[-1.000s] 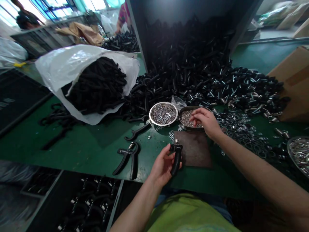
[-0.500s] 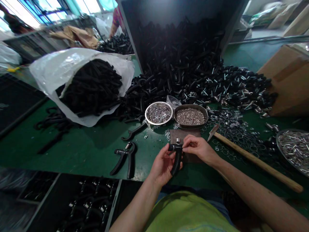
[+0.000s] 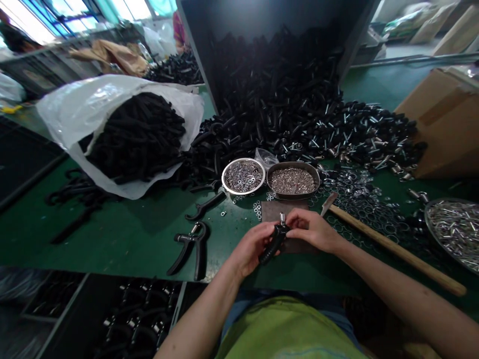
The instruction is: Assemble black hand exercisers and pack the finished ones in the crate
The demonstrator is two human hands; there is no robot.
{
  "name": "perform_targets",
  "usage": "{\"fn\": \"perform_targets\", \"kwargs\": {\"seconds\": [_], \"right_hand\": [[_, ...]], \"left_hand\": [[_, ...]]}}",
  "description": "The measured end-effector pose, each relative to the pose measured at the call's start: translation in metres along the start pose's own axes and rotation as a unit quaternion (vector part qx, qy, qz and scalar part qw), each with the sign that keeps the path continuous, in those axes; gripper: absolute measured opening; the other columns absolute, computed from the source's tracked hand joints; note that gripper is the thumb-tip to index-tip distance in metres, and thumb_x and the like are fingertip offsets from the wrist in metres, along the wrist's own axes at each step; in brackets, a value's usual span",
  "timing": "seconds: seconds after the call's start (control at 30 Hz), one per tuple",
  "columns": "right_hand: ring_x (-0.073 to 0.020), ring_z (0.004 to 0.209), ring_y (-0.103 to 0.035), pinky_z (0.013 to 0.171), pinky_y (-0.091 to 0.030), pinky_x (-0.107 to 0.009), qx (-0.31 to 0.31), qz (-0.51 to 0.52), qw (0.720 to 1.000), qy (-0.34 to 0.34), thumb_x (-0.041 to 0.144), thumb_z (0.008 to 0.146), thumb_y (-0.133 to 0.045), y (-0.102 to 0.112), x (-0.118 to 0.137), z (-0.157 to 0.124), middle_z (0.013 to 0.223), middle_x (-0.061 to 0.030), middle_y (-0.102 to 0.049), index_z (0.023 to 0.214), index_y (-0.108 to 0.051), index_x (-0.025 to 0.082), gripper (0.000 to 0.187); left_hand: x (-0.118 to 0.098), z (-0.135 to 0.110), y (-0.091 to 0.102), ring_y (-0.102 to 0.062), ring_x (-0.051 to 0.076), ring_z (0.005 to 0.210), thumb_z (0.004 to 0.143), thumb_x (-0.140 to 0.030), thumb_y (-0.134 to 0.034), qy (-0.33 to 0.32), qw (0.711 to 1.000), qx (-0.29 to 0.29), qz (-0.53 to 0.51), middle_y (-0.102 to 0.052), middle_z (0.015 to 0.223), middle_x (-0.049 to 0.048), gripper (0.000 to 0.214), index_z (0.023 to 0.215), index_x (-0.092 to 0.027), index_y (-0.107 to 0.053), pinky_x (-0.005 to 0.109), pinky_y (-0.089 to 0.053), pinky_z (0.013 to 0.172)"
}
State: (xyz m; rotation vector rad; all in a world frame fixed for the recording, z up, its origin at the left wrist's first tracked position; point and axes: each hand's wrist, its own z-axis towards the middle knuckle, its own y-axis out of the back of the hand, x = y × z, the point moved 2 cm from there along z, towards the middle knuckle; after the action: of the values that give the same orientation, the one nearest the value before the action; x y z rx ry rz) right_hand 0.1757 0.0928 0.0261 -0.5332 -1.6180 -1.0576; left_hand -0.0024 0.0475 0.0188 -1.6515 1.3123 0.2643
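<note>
My left hand (image 3: 250, 250) is wrapped round a black hand grip strengthener (image 3: 275, 244), its curved handle tilted down to the left and a small metal spring standing up at its top. With fingertips pinched, my right hand (image 3: 310, 230) grips the upper end of the same piece; anything small between those fingers is hidden. Under the hands lies a brown plate (image 3: 270, 210). Left of them, an assembled hand grip strengthener (image 3: 191, 249) with a spring rests on the green table (image 3: 123, 234), near a loose black handle (image 3: 205, 206).
A round bowl of nuts (image 3: 244, 192) and an oval tin of small metal parts (image 3: 294, 196) stand beyond the plate. Right are a hammer (image 3: 396, 249), scattered rings (image 3: 359, 199), a bowl of metal pins (image 3: 454, 234) and a carton (image 3: 441, 119). A bag (image 3: 67, 114) holds black handles.
The hand grip strengthener has turned in my hands: its handle now slants down to the left and its spring shows more. My right hand stays at its upper end. The view has shifted slightly.
</note>
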Motion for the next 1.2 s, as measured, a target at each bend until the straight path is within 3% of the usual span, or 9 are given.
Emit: {"fn": "perform_targets", "kwargs": {"seconds": [0.13,0.3,0.4,0.5,0.6,0.73,0.83,1.0,1.2], "right_hand": [[-0.0154,0.072,-0.053,0.064,-0.034,-0.029,0.034,-0.32,0.926,0.198,0.023,0.087,-0.049,0.006,-0.008,0.006,0.079,-0.0046,-0.063,0.086,-0.063,0.022,0.015],[-0.0122,0.057,-0.043,0.055,-0.022,-0.03,0.042,-0.508,0.784,0.353,0.016,0.09,-0.042,0.003,-0.021,0.009,0.062,-0.0009,-0.057,0.072,-0.06,0.02,0.025],[-0.0127,0.058,-0.043,0.056,-0.023,-0.031,0.021,-0.548,0.742,0.387,0.014,0.089,-0.045,0.002,-0.021,0.001,0.061,-0.0001,-0.056,0.076,-0.06,0.018,0.02],[-0.0146,0.066,-0.048,0.06,-0.028,-0.03,-0.005,-0.564,0.763,0.316,0.017,0.09,-0.046,0.012,-0.018,-0.016,0.069,-0.0018,-0.059,0.089,-0.062,0.017,0.016],[-0.0194,0.08,-0.051,0.068,-0.034,-0.03,-0.099,-0.582,0.795,0.14,0.026,0.089,-0.048,0.04,-0.021,-0.042,0.083,-0.0071,-0.062,0.099,-0.061,0.016,0.02],[-0.0258,0.085,-0.051,0.067,-0.039,-0.034,-0.168,-0.618,0.761,-0.102,0.041,0.085,-0.051,0.076,-0.044,-0.079,0.09,-0.0128,-0.059,0.1,-0.059,0.014,0.032],[-0.0272,0.085,-0.054,0.066,-0.041,-0.035,-0.166,-0.616,0.75,-0.178,0.043,0.087,-0.047,0.084,-0.062,-0.094,0.089,-0.0136,-0.06,0.098,-0.058,0.012,0.034],[-0.0279,0.079,-0.061,0.061,-0.044,-0.036,-0.185,-0.574,0.769,-0.212,0.037,0.092,-0.038,0.077,-0.043,-0.093,0.092,-0.0131,-0.065,0.102,-0.056,0.013,0.032],[-0.0185,0.07,-0.066,0.06,-0.05,-0.028,-0.221,-0.342,0.913,-0.032,0.031,0.094,-0.032,0.041,0.032,-0.085,0.092,-0.0059,-0.07,0.125,-0.048,0.02,0.037]], "left_hand": [[-0.014,0.012,0.001,-0.059,0.022,0.093,0.067,-0.035,-0.073,-0.105,0.954,-0.019,0.28,-0.066,0.102,0.0069,0.046,0.109,-0.018,-0.063,0.033,-0.047,0.08],[-0.012,0.012,0.002,-0.055,0.026,0.1,0.063,-0.043,-0.075,-0.26,0.748,-0.024,0.61,-0.064,0.106,0.0075,0.06,0.116,-0.019,-0.06,0.039,-0.041,0.091],[-0.002,0.006,0.005,-0.053,0.026,0.099,0.067,-0.046,-0.071,-0.288,0.659,-0.019,0.694,-0.063,0.105,0.0076,0.062,0.121,-0.02,-0.055,0.04,-0.041,0.088],[0.005,0.001,0.005,-0.051,0.026,0.099,0.071,-0.045,-0.067,-0.298,0.618,-0.028,0.727,-0.062,0.108,0.0071,0.06,0.125,-0.022,-0.051,0.04,-0.041,0.085],[0.008,0.0,0.005,-0.051,0.025,0.1,0.07,-0.045,-0.069,-0.291,0.631,-0.046,0.718,-0.061,0.11,0.0054,0.062,0.125,-0.023,-0.05,0.039,-0.041,0.085],[0.01,0.001,0.005,-0.05,0.024,0.1,0.063,-0.045,-0.075,-0.273,0.657,-0.089,0.698,-0.061,0.107,0.005,0.063,0.117,-0.02,-0.053,0.038,-0.043,0.086],[0.01,0.002,0.005,-0.051,0.024,0.099,0.059,-0.047,-0.077,-0.261,0.653,-0.108,0.702,-0.058,0.105,0.0049,0.062,0.112,-0.021,-0.057,0.036,-0.045,0.083],[0.008,0.003,0.004,-0.05,0.023,0.097,0.059,-0.05,-0.076,-0.256,0.645,-0.11,0.712,-0.058,0.1,0.0043,0.06,0.109,-0.021,-0.06,0.034,-0.046,0.079],[0.007,0.003,0.002,-0.05,0.023,0.096,0.058,-0.052,-0.076,-0.257,0.642,-0.109,0.714,-0.058,0.098,0.0038,0.059,0.106,-0.021,-0.062,0.033,-0.046,0.079]]}}
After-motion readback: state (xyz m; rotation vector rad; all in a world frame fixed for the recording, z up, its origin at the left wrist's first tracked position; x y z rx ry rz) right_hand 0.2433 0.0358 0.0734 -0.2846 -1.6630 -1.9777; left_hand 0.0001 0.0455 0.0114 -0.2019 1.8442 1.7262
